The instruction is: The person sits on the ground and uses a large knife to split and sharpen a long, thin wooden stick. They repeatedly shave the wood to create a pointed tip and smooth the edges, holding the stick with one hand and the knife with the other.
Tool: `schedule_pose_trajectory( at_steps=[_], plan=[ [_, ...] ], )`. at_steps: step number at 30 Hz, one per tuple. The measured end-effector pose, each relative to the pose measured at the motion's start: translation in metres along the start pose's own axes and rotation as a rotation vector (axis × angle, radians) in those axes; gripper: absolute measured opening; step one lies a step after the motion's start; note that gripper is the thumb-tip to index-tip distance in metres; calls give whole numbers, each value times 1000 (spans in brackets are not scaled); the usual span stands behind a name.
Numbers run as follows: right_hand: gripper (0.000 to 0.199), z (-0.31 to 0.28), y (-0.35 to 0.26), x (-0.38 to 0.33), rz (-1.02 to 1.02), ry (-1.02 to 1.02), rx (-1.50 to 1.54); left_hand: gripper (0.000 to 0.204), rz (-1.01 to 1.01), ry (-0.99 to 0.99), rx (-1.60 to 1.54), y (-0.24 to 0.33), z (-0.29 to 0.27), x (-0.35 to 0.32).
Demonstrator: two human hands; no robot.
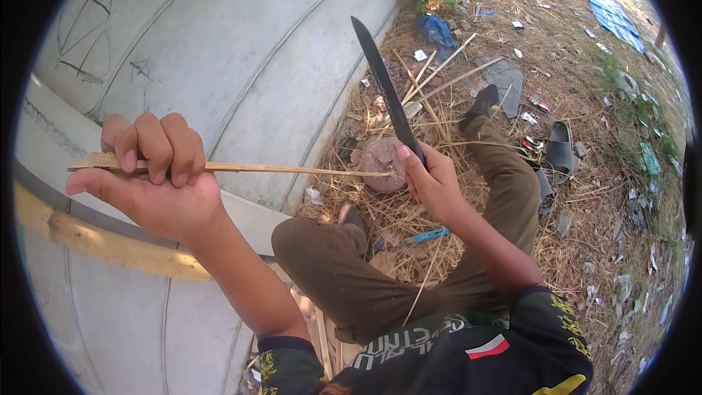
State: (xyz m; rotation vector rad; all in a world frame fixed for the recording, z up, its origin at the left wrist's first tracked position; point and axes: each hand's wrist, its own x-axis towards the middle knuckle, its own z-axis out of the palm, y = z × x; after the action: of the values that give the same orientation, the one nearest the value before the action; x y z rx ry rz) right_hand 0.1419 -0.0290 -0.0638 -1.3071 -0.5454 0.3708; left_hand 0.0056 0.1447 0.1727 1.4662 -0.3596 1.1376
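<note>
L hand (150, 168) clenched round thin bamboo strip (292, 170), held level. R hand (431, 183) grips long dark knife (386, 91), blade up, by strip's tip. Dry straw (585, 197) w/ litter below.

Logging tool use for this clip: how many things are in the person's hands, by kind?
Bamboo strips: 1, a thin bamboo strip gripped in the left hand, fingers curled over it.
Knives: 1, a long dark knife held in the right hand, blade pointing up and away.
Total: 2 things held.
</note>
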Motion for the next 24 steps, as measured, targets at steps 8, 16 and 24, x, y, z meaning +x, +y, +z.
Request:
schedule_pose_trajectory(
  at_steps=[8, 16, 24],
  plan=[
    [46, 11, 31, -40, 498, -313, -256, 62, 26, -158, -77, -15, 22, 3],
    [44, 4, -57, -14, -89, 12, 207, 63, 32, -90, 10, -10, 22, 4],
    [47, 16, 56, -22, 333, -404, -595, 59, -15, -301, -173, -17, 30, 8]
  ],
)
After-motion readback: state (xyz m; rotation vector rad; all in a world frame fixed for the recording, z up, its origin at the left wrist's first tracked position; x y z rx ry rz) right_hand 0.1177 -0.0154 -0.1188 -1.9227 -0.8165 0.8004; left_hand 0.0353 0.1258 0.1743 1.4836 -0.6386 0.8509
